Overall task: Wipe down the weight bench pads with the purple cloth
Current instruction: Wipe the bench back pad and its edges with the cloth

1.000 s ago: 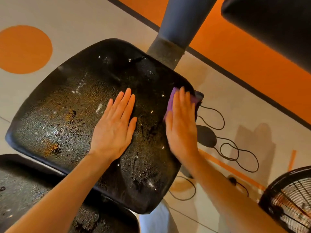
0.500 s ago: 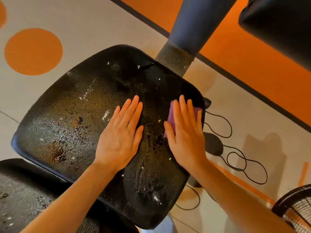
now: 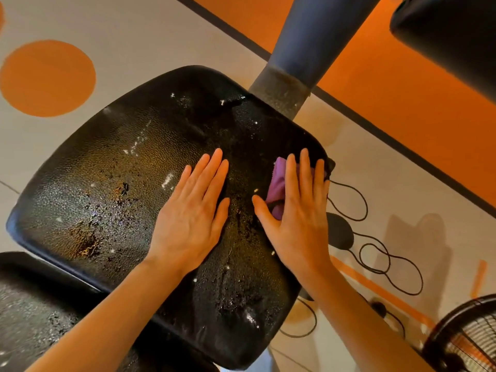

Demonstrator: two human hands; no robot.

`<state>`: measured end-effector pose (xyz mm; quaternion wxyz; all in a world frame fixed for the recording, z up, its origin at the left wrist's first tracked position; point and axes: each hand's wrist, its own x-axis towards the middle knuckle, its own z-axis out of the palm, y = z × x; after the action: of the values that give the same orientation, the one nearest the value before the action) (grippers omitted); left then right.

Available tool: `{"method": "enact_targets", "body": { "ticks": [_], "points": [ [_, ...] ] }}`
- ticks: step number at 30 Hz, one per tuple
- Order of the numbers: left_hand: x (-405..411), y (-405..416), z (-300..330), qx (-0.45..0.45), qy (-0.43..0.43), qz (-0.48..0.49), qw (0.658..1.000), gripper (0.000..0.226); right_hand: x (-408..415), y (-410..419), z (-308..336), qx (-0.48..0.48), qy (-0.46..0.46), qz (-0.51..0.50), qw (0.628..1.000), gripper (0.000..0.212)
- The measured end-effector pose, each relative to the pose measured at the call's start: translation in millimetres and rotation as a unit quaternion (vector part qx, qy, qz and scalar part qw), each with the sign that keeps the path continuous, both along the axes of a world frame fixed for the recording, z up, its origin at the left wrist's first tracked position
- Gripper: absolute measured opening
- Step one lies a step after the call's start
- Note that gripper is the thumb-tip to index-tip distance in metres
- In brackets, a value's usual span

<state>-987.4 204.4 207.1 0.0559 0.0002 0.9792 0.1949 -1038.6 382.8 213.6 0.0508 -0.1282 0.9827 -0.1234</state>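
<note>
Pale floor (image 3: 161, 41) with an orange circle (image 3: 47, 77) and orange band (image 3: 402, 103), black cable (image 3: 381, 253) looping on it. The black bench pad (image 3: 107, 170) is pebbled, rounded, beaded with wet specks. Left hand (image 3: 190, 210) lies flat, fingers together. Right hand (image 3: 298, 210), fingers spread, presses the soft purple cloth (image 3: 277, 181) near the pad's right edge. Grey post (image 3: 308, 49) behind.

We are pressing both hands on the pad (image 3: 112, 183): left hand (image 3: 192, 216) mid-pad, right hand (image 3: 298, 218) lying on the cloth (image 3: 277, 183) near its right edge.
</note>
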Motion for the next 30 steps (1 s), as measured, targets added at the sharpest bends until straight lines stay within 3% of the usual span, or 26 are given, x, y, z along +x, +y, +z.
{"method": "enact_targets", "body": {
  "ticks": [7,9,12,18,22,24,28,30],
  "points": [
    [16.7,-26.7,9.1,0.018,0.003,0.023,1.000,0.059,6.6,12.6,17.5,-0.069,0.117,-0.008,0.991,0.042],
    [19.9,-34.4,8.8,0.014,0.006,0.032,0.999,0.059,-4.4,10.9,18.3,-0.082,0.071,-0.009,0.994,0.049],
    [21.2,-42.9,6.0,0.007,0.014,0.047,0.999,0.058,8.2,0.9,3.2,-0.021,0.004,0.027,0.999,0.068],
    [24.3,-48.3,1.1,-0.015,0.018,0.055,0.998,0.059,-15.1,2.4,-9.6,0.053,0.014,0.049,0.997,0.052],
    [25.0,-47.0,0.2,-0.021,0.017,0.062,0.998,0.059,-85.3,-20.0,-20.3,0.039,0.045,-0.054,0.997,0.046],
    [24.1,-46.7,-0.1,-0.017,0.021,0.062,0.998,0.059,-79.2,-30.5,-18.5,0.004,0.036,-0.091,0.995,0.046],
    [23.9,-47.0,1.4,-0.010,0.020,0.070,0.997,0.059,22.3,-23.8,-8.0,-0.035,-0.023,0.081,0.996,0.051],
    [24.4,-46.9,2.4,-0.013,0.016,0.070,0.997,0.059,-11.0,-15.8,-13.8,-0.022,-0.022,0.098,0.995,0.050]
  ]
}}
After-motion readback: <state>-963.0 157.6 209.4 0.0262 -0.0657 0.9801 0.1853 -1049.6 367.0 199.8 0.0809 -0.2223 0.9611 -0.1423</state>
